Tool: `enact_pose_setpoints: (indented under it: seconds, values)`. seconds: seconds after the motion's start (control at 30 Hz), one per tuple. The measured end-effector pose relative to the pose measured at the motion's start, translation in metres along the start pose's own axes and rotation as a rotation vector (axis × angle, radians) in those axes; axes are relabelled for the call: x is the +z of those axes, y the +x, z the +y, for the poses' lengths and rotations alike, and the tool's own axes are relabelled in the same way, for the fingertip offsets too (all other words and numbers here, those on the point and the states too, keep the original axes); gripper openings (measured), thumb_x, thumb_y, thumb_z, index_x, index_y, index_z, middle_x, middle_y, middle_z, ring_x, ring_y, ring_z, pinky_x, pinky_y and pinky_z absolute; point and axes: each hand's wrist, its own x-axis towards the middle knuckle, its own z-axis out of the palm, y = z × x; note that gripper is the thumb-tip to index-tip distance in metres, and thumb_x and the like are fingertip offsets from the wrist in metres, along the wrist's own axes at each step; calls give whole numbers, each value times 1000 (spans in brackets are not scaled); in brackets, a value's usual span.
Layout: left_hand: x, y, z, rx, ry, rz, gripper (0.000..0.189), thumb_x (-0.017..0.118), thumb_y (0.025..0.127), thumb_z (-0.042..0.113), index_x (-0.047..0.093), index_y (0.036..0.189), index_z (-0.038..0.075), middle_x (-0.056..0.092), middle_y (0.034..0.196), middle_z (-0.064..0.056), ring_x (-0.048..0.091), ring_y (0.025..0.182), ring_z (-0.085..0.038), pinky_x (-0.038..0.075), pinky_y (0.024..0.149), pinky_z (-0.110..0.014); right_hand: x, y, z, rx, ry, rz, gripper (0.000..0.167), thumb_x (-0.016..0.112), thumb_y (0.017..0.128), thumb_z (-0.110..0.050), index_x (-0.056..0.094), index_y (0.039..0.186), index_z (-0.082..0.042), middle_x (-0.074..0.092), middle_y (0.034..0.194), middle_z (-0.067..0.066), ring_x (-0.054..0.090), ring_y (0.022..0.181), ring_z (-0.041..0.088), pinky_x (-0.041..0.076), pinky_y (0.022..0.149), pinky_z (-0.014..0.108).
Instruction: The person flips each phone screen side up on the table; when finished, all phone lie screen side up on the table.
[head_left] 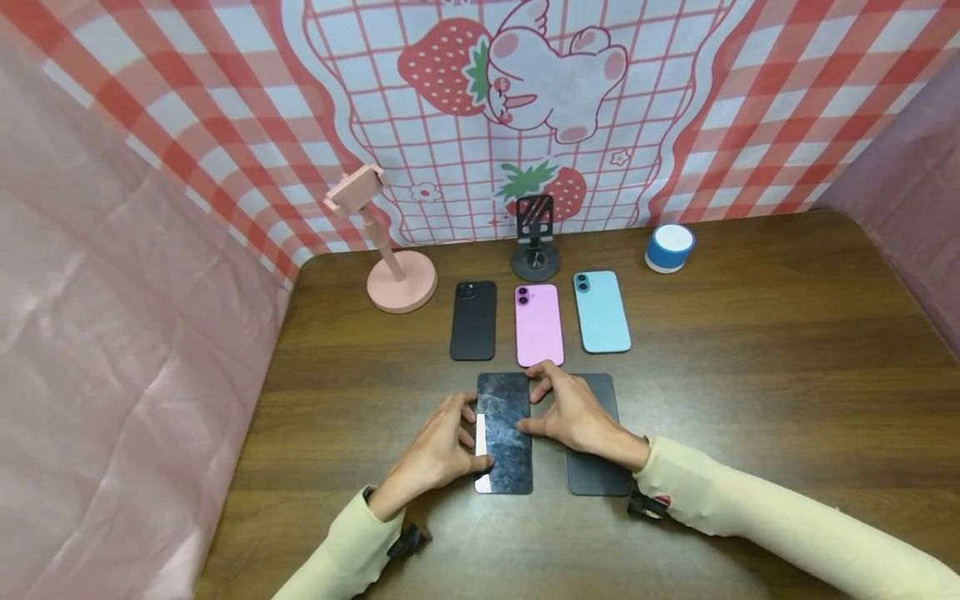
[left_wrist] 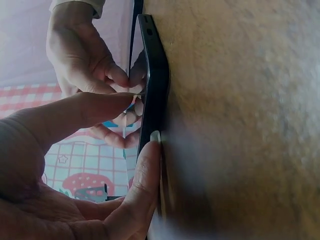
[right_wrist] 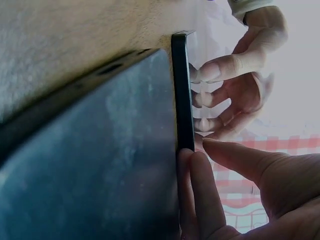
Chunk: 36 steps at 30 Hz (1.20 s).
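Note:
A dark phone [head_left: 510,458] lies screen up near the middle of the wooden table, its glass glossy and smudged. A bright white strip shows along its left side; whether it is a reflection, I cannot tell. My left hand [head_left: 435,450] grips the phone's left edge, thumb on the glass and fingers along the side. On the right edge my right hand [head_left: 581,412] holds it, thumb on the glass and a finger by the top right corner. The left wrist view shows the phone's black side [left_wrist: 157,65] against the fingers. A second dark phone [head_left: 596,475] lies partly under my right forearm.
Behind them lie a black phone [head_left: 474,321], a pink phone [head_left: 538,329] and a light blue phone [head_left: 603,312], all back up. Farther back stand a pink phone stand [head_left: 402,283], a black stand [head_left: 536,262] and a blue-and-white round container [head_left: 669,250]. A checked cloth [head_left: 240,108] hangs behind.

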Motion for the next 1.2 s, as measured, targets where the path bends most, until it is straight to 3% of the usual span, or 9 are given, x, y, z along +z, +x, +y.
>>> enact_pose_setpoints:
  seconds: [0.27,0.47,0.6,0.87,1.2]
  values:
    - [1,-1,6,22,111,55,95,96,71,15,45,149,-2,60,123,-15,64,89,-17,53,78,-31,-7,-4,-1,9,84,-5,68,93,77,-16,58,133,-2,72,103,14,70,66,10,56,66,29]
    - [4,-4,15,44,205,111,100,97,70,15,43,153,3,58,133,-19,65,107,-32,55,95,-51,-18,-14,-2,41,190,-39,71,89,82,-10,50,141,-1,66,112,21,74,68,16,60,62,31]
    - [7,-5,21,77,280,152,99,97,71,16,44,154,5,57,133,-19,60,116,-36,53,100,-53,-23,-19,-3,59,234,-40,71,87,83,-6,48,142,0,63,115,24,74,68,17,60,57,34]
    - [16,-4,33,149,269,183,81,88,85,28,47,152,7,57,131,-15,57,111,-31,52,94,-47,-34,-26,3,61,169,0,70,86,85,-9,48,143,-1,64,115,23,75,77,17,58,55,32]
    - [32,4,51,190,230,134,75,79,93,36,46,154,9,56,133,-13,57,113,-26,52,94,-44,-51,-34,17,59,60,67,65,86,87,-18,53,140,-1,68,115,20,76,79,20,58,64,29]
